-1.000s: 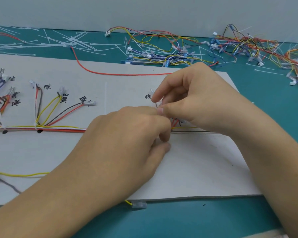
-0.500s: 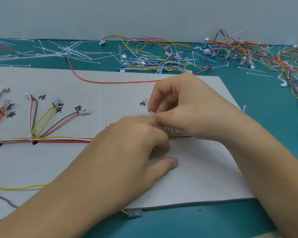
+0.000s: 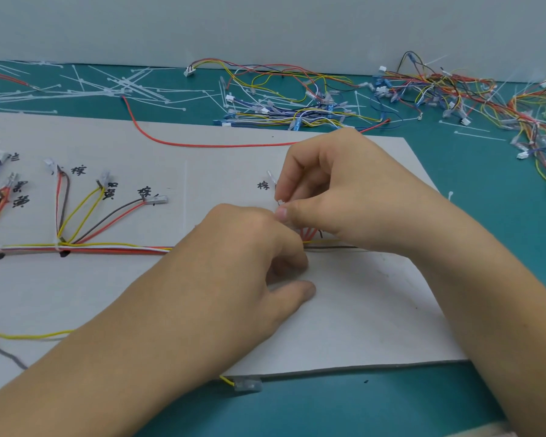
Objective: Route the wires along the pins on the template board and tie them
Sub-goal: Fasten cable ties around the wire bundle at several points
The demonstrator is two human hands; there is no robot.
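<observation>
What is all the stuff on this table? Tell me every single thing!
template board: one, pale grey with black writing, middle of the table.
wire harness: one, red, yellow, white and brown, along the board's left half.
red wire: one, red, curving over the board's far edge.
yellow wire: one, yellow, board's near left.
clear connector: one, clear, on a yellow wire at the board's near edge.
cable ties: many, white, far left of the table.
loose wires: many, mixed colours, far middle and right.
table: one, teal, under everything.
left hand: one, fingers curled at the wires mid-board, grip hidden.
right hand: one, pinching a small white piece above the wires.
</observation>
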